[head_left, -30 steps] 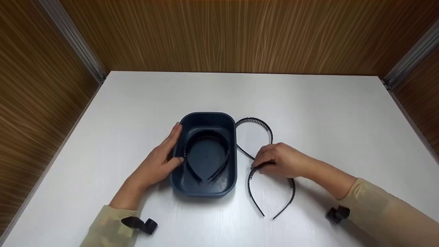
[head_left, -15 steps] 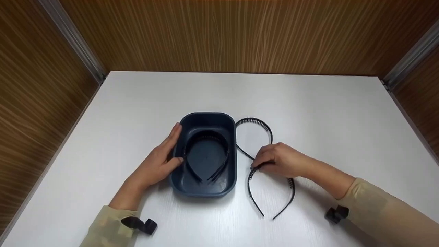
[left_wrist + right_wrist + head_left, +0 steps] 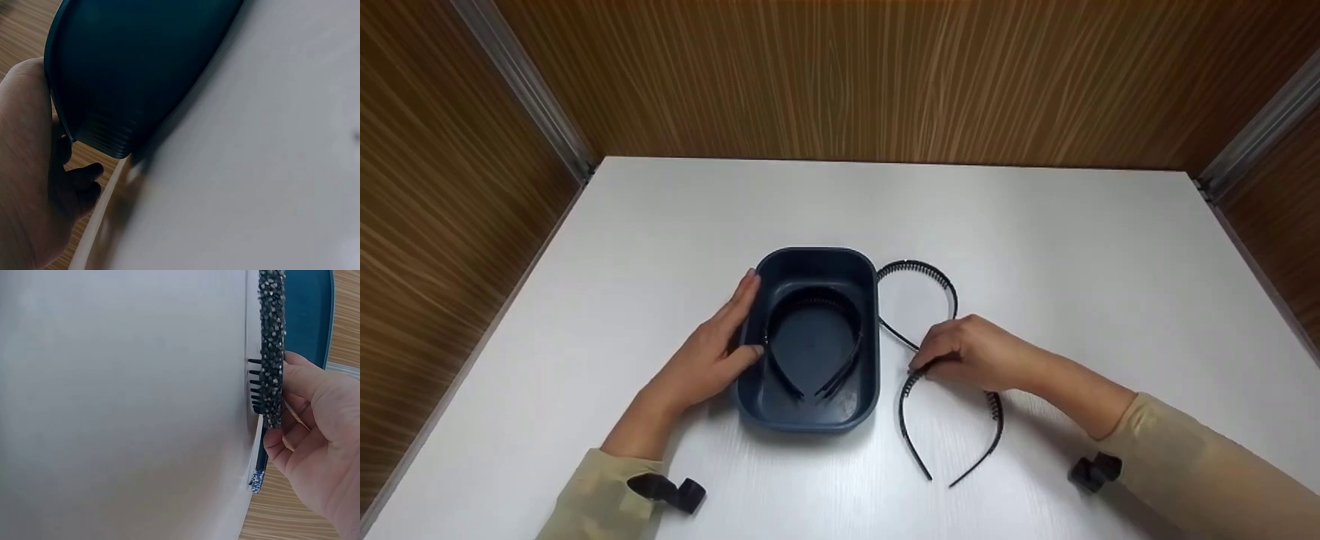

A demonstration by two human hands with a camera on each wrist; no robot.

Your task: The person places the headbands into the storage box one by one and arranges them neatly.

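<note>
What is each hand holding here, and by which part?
Right hand pinches the near headband at its top arch. Left hand rests against the bin's left wall.

A dark blue, round-cornered bin [image 3: 810, 420] sits on the white table with one black toothed headband [image 3: 812, 341] lying flat inside. Just right of it, a second toothed headband [image 3: 919, 274] lies flat. A third, glittery headband [image 3: 910, 439] is pinched at its top, its ends pointing toward the near edge.
</note>
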